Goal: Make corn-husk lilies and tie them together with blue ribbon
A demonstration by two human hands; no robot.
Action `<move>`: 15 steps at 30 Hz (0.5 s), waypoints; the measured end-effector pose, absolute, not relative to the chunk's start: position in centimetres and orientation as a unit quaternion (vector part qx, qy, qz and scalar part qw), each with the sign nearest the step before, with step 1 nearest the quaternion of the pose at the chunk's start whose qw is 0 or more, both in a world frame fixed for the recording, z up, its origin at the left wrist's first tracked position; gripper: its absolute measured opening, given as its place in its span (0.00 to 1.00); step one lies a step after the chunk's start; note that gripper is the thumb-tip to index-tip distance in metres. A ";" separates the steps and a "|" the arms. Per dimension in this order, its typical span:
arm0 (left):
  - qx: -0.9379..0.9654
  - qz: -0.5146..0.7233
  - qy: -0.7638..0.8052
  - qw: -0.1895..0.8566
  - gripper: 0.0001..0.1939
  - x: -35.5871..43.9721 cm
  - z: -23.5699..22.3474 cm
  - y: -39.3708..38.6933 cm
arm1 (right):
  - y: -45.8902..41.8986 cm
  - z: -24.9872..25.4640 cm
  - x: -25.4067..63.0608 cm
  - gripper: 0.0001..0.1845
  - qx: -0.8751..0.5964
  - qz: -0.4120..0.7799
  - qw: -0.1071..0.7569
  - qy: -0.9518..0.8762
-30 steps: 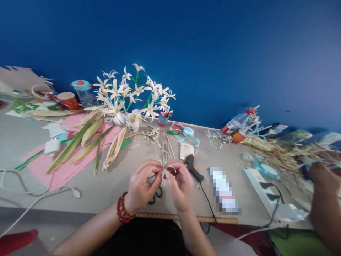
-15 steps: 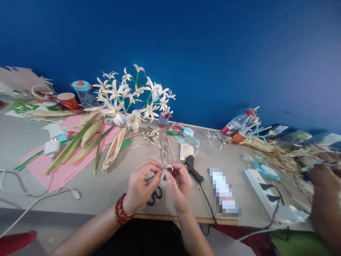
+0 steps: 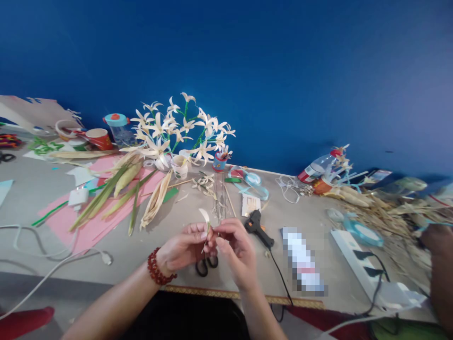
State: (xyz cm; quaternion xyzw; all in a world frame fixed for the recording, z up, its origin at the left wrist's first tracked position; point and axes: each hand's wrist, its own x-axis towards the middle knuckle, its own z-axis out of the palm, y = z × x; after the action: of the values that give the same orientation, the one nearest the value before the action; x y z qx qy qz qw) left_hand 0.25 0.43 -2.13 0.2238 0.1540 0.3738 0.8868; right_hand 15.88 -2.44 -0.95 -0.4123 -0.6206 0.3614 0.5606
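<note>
Between the thumb and fingers of my left hand (image 3: 186, 244) is a small pale corn-husk petal (image 3: 204, 216), its curved tip pointing up and a thin end showing below. My right hand (image 3: 238, 250) is right beside it, thumb and fingertips pinched together near the petal's base. Whatever those right fingertips hold is too small to make out. Black scissor handles (image 3: 206, 266) lie on the table under my hands. Beyond them, several thin wires (image 3: 220, 203) lie near a bunch of small husk pieces (image 3: 204, 182).
A black glue gun (image 3: 260, 229) and a blurred-out phone (image 3: 303, 260) lie to the right, with a white power strip (image 3: 357, 264) farther over. Husk flowers (image 3: 184, 123) stand at the back. Pink paper (image 3: 62, 226) is at left. Another person's arm (image 3: 440, 269) is at far right.
The petal has turned upright and now sits in my left hand's fingers, farther left than before. My left hand has rolled palm-up somewhat. The whole view has shifted slightly.
</note>
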 end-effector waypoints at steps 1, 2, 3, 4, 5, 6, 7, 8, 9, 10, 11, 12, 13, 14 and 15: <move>0.222 0.362 0.142 0.894 0.07 0.1 -2.4 0.4 | -2.4 -0.8 15.9 0.06 -0.413 0.377 0.555 -0.616; 0.223 0.352 0.132 0.899 0.07 0.0 -2.6 0.4 | -2.4 -0.7 15.8 0.06 -0.415 0.385 0.551 -0.614; 0.227 0.342 0.124 0.903 0.07 -0.1 -2.8 0.4 | -2.3 -0.5 15.7 0.06 -0.415 0.388 0.547 -0.614; 0.234 0.332 0.117 0.906 0.09 -0.2 -3.1 0.4 | -2.2 -0.4 15.6 0.06 -0.412 0.390 0.543 -0.619; 0.241 0.321 0.111 0.909 0.11 -0.2 -3.3 0.5 | -2.2 -0.3 15.5 0.06 -0.408 0.392 0.538 -0.624; 0.246 0.312 0.106 0.912 0.13 -0.3 -3.4 0.5 | -2.1 -0.3 15.4 0.06 -0.405 0.395 0.533 -0.629; 0.250 0.303 0.101 0.914 0.14 -0.3 -3.6 0.5 | -2.0 -0.2 15.3 0.06 -0.402 0.400 0.528 -0.632; 0.253 0.296 0.097 0.916 0.14 -0.3 -3.7 0.5 | -2.0 -0.2 15.2 0.06 -0.400 0.408 0.524 -0.632; 0.255 0.289 0.092 0.918 0.13 -0.3 -3.7 0.5 | -2.0 -0.3 15.1 0.06 -0.399 0.417 0.522 -0.628; 0.259 0.282 0.087 0.919 0.12 -0.4 -3.8 0.5 | -2.0 -0.3 15.0 0.06 -0.400 0.427 0.521 -0.621; 0.263 0.277 0.080 0.921 0.12 -0.4 -3.8 0.5 | -2.0 -0.4 14.9 0.07 -0.400 0.440 0.521 -0.612; 0.264 0.272 0.074 0.922 0.12 -0.4 -3.9 0.5 | -2.0 -0.4 14.8 0.07 -0.399 0.455 0.521 -0.602; 0.265 0.267 0.070 0.924 0.12 -0.4 -4.0 0.5 | -2.1 -0.5 14.7 0.08 -0.398 0.471 0.520 -0.592; 0.266 0.264 0.067 0.925 0.12 -0.4 -4.0 0.5 | -2.2 -0.5 14.6 0.08 -0.395 0.484 0.520 -0.582; 0.266 0.262 0.065 0.925 0.12 -0.5 -4.1 0.5 | -2.2 -0.4 14.5 0.08 -0.393 0.495 0.520 -0.575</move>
State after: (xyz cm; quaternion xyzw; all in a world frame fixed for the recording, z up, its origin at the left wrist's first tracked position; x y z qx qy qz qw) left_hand -0.45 0.46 -4.14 0.2663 0.0648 0.2623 0.9252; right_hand 14.55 -2.23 -0.44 -0.3930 -0.5746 0.4946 0.5203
